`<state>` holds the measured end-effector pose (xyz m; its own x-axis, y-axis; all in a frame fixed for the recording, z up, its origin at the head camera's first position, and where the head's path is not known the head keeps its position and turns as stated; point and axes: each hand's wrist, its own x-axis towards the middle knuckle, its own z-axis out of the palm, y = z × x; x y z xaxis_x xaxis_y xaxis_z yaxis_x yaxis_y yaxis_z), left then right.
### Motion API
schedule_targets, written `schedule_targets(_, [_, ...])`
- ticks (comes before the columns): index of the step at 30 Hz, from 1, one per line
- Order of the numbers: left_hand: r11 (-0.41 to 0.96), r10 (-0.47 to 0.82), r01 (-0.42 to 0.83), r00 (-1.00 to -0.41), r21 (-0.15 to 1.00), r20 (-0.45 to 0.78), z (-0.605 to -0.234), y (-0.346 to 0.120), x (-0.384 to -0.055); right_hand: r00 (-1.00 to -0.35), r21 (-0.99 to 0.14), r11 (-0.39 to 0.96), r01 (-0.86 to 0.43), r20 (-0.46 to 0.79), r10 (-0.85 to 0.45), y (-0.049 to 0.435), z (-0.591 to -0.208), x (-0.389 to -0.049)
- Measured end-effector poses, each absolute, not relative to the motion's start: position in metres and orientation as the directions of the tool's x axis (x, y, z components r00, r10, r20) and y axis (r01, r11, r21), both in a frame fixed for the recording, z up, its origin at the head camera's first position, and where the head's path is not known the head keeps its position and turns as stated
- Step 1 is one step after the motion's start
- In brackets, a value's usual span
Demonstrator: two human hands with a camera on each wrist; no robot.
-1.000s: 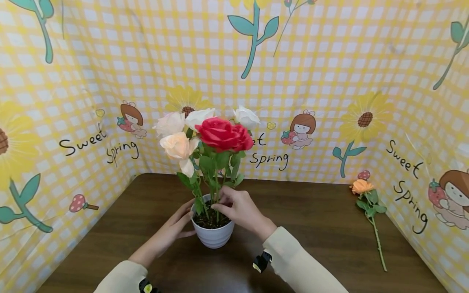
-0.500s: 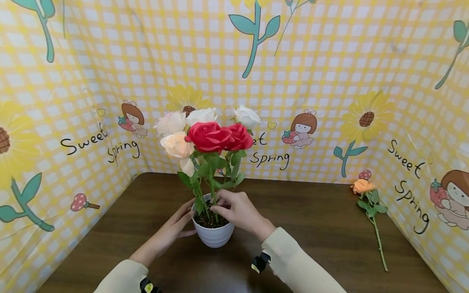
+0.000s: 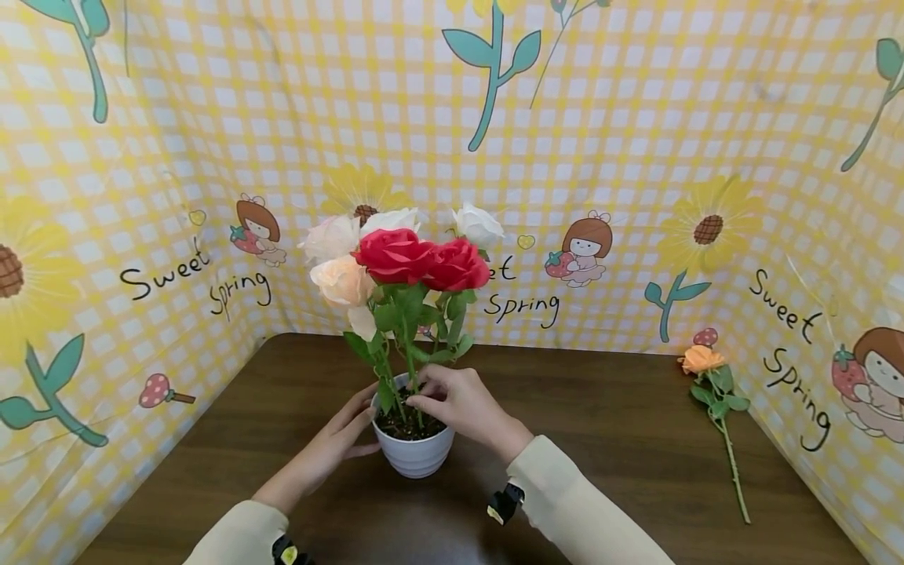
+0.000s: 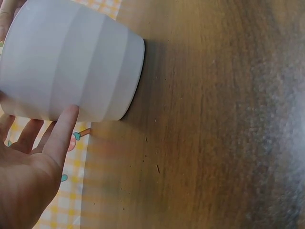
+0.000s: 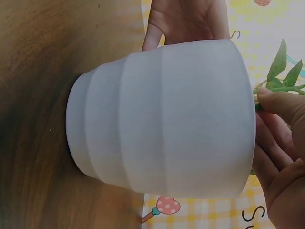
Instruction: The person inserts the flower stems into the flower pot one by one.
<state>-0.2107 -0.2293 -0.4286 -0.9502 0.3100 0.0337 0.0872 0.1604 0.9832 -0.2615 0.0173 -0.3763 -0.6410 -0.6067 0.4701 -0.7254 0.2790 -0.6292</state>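
Observation:
A white ribbed flower pot (image 3: 415,457) with dark soil stands upright on the brown table, several roses rising from it. My left hand (image 3: 332,443) holds the pot's left side, thumb at the front and fingers along the side up to the rim. In the left wrist view, a fingertip of that hand rests on the pot wall (image 4: 71,62). Over the soil, my right hand (image 3: 469,404) pinches the lower stem of a red rose (image 3: 393,255) between thumb and fingers. In the right wrist view, the right thumb (image 5: 281,102) presses on green stems just above the rim.
Another red rose (image 3: 455,264), a peach rose (image 3: 342,281), a pale pink rose (image 3: 330,238) and white roses (image 3: 478,224) stand in the pot. A single orange rose (image 3: 702,359) lies on the table (image 3: 600,439) at the right. Yellow checked cloth (image 3: 621,141) encloses the back and sides.
The red rose pinched by my right hand has shifted left, its bloom now overlapping the other red rose less. Both hands have stayed almost in place.

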Motion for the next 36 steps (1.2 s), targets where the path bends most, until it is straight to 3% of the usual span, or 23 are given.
schedule_targets(9, [0.165, 0.299, 0.079, -0.954, 0.983, 0.026, -0.427, -0.228, -0.209, -0.675, -0.654, 0.300, -0.695, 0.448, -0.587, 0.022, -0.377, -0.261])
schedule_targets(36, [0.151, 0.293, 0.080, -0.955, 0.985, 0.032, -0.427, -0.227, -0.210, -0.667, -0.607, 0.322, -0.726, 0.510, -0.544, 0.084, -0.376, -0.263])
